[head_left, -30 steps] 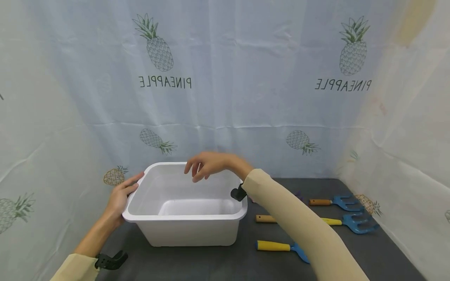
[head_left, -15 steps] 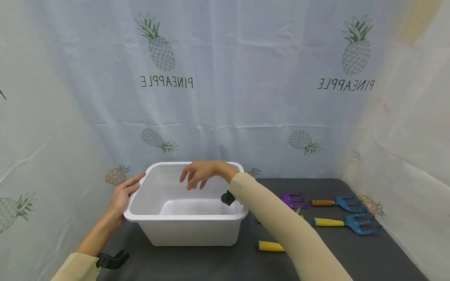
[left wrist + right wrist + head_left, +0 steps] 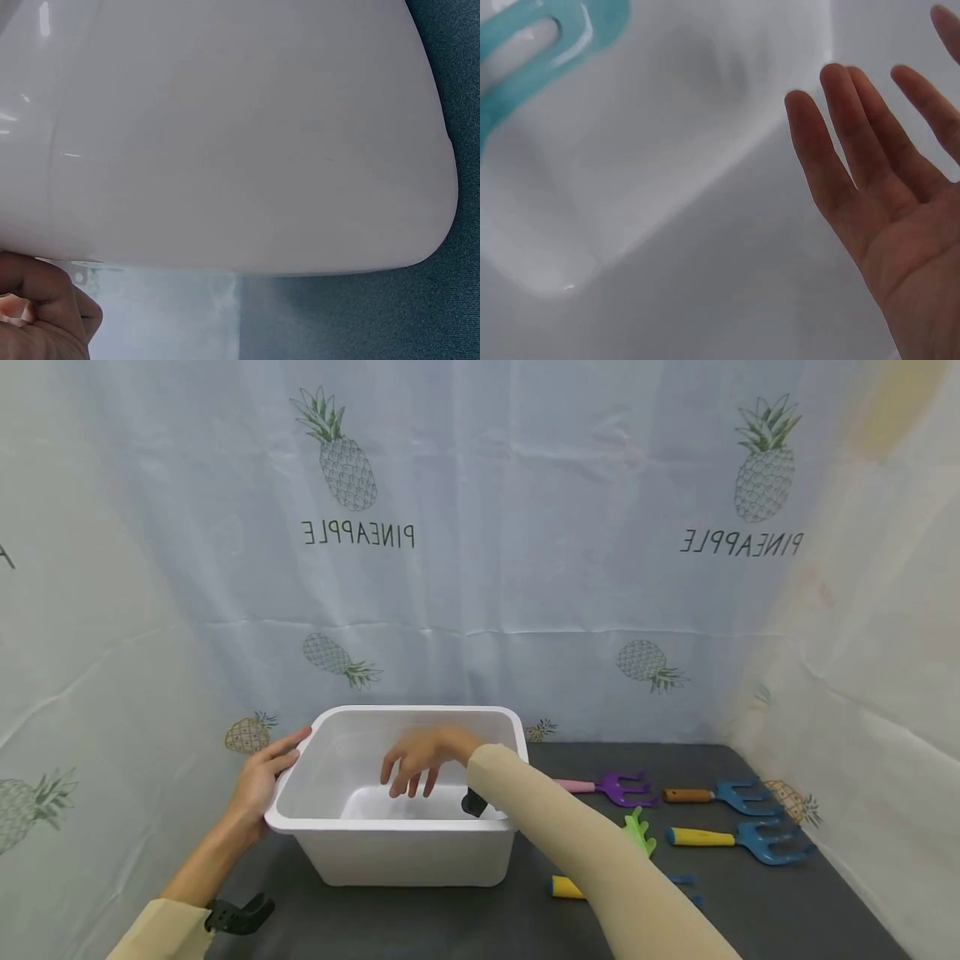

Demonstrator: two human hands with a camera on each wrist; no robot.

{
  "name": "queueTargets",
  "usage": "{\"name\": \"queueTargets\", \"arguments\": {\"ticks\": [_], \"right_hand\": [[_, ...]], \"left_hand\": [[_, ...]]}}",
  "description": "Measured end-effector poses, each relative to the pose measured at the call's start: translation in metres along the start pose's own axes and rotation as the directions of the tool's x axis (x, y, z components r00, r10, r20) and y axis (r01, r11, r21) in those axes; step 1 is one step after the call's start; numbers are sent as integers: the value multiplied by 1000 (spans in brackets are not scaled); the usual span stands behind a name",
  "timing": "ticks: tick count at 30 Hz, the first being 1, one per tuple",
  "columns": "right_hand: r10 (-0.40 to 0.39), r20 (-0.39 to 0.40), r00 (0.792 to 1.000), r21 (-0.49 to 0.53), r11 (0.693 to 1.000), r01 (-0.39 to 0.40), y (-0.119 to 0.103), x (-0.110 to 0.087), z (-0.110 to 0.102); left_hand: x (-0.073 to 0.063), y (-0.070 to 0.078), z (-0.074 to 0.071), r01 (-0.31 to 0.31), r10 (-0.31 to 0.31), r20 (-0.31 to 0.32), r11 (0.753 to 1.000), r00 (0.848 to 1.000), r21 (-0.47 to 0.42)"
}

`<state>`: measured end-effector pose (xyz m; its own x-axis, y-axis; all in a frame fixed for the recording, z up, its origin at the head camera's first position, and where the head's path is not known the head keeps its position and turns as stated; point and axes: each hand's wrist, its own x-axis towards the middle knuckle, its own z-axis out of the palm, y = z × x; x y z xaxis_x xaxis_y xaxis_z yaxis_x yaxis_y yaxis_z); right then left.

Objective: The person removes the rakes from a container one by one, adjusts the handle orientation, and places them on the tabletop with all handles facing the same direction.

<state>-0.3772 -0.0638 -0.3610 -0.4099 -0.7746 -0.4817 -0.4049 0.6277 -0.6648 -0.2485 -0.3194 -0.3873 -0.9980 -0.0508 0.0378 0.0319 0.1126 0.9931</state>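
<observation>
A white rectangular plastic basin stands on the dark tabletop, its inside facing up. My left hand grips its left rim, with the curled fingers showing beside the basin wall in the left wrist view. Inside the basin, my right hand reaches down with spread, relaxed fingers and an empty palm. In the right wrist view the fingers are loosely extended over the white inner wall, and a teal plastic piece with a slot lies in the basin, away from the fingertips.
Small garden hand rakes lie to the right: a purple one, a green one, and blue ones with brown or yellow handles. My right sleeve partly covers a yellow handle. Pineapple-print curtains enclose the table.
My right hand has lowered from above the rim to inside the basin, shifting slightly left; the forearm uncovers the purple and green rakes. My left hand keeps its grip on the rim.
</observation>
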Motion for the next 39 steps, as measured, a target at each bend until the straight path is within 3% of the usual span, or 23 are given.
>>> {"name": "queueTargets", "arguments": {"ticks": [12,22,30,39], "right_hand": [[62,86,994,75,995,-69,9,21,15],[61,173,983,119,989,-83,19,36,23],[120,260,958,111,982,-153,23,39,32],[160,278,947,124,972,-200,19,38,39]], "left_hand": [[0,-2,1,-4,5,13,1000,1000,-30],[1,1,1,10,-10,0,1000,1000,15],[1,0,4,36,-36,-11,999,999,29],[2,1,2,36,-36,-27,999,999,23]]}}
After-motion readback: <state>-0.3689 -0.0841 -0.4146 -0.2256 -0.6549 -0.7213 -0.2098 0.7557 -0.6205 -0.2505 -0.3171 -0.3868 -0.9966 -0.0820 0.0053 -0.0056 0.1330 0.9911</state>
